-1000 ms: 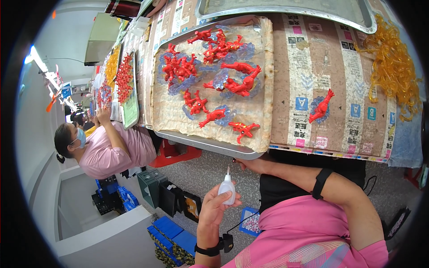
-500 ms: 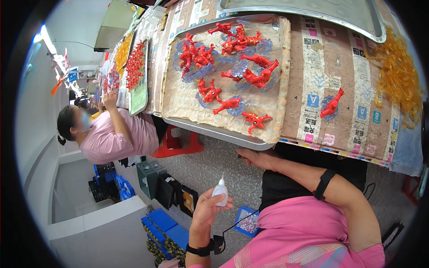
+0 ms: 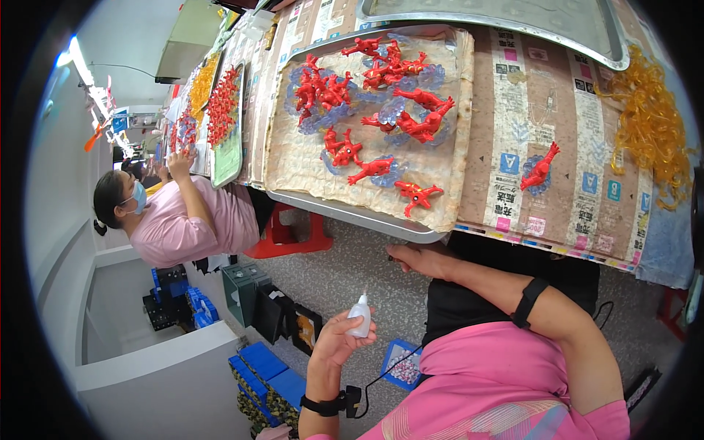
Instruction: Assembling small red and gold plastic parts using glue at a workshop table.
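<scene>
My left hand (image 3: 341,336) is wrapped round a small white squeeze bottle (image 3: 359,317) with a thin nozzle, which points up, in front of the table. My right hand (image 3: 414,259) is closed just off the tray's front edge, near its right corner; what its fingers hold, if anything, I cannot make out. The metal tray (image 3: 352,210) is lined with wrinkled, stained paper. Several red creature figures (image 3: 417,196) lie on it, many on translucent bluish-purple pieces (image 3: 392,111). To the tray's right, one more red figure (image 3: 540,169) rests on a bluish piece on the printed cardboard.
Amber translucent strips (image 3: 649,132) are heaped at the right. Another metal tray (image 3: 506,18) sits at the far side. To the left, a person (image 3: 176,216) works by a green tray (image 3: 227,158) of red pieces. A red stool (image 3: 293,238) and a blue tray (image 3: 402,364) are below.
My left hand, still round the bottle, has shifted slightly left and down in the picture. My right hand stays by the tray edge. The tray and figures look the same.
</scene>
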Tool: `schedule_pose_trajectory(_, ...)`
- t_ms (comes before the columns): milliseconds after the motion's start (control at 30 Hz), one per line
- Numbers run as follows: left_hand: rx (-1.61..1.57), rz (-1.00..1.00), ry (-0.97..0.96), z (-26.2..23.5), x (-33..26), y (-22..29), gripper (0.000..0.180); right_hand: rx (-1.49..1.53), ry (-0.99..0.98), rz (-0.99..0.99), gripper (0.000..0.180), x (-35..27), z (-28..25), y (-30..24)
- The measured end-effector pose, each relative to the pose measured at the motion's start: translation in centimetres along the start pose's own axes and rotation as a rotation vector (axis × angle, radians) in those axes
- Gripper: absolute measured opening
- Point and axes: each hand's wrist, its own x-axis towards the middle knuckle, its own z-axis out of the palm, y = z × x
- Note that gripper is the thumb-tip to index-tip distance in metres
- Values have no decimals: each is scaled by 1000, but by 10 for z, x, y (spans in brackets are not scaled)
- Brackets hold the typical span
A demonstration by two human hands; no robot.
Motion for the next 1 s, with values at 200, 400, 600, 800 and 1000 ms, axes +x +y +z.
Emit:
schedule_pose_trajectory(200,-94,-41,-43,-1,6,0,40,-28,-14,-6,48,-1,0,0)
schedule_pose_trajectory(400,-51,-22,-42,8,10,9,44,-68,-13,-10,48,3,2,7)
schedule_pose_trajectory(600,-21,11,-104,30,6,16,45,-104,-34,-78,49,5,3,13)
schedule_pose_trajectory(800,9,35,-158,51,5,20,46,-33,-8,-117,46,6,6,17)
schedule_pose_trajectory(1000,13,49,-188,55,9,20,45,2,-17,-145,42,8,5,19)
